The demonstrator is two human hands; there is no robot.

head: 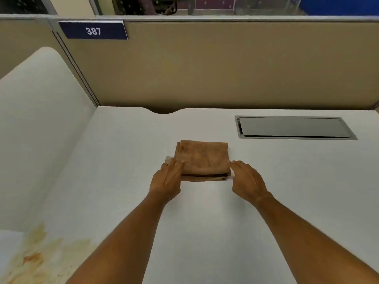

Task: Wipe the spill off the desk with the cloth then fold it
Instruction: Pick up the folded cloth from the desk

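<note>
At the far left, low in the frame, a yellowish-orange stain [30, 255] marks the white surface beside the desk [123, 160]; the wide-angle view blurs that corner, so whether it is fresh spill or an old mark on the side panel cannot be told. Further right, the person's left hand [167, 179] lies flat with fingers extended, its fingertips touching the left edge of the cloth [202, 158]. The cloth, brown and already doubled into a compact rectangle with layered edges showing along its near side, lies on the desk near the middle, well short of the beige partition [205, 68]. The right hand [247, 181] mirrors the left, open and loosely curved, fingertips at the cloth's right edge. Neither hand grips anything; they stand apart, bracketing the bundle.

The step appears to be squaring the fold. To do it well, both palms should press inward evenly so the layers align, then smooth the top once, without dragging the stack. To the right, a recessed metal cable hatch [293, 128] sits clear of the work.
</note>
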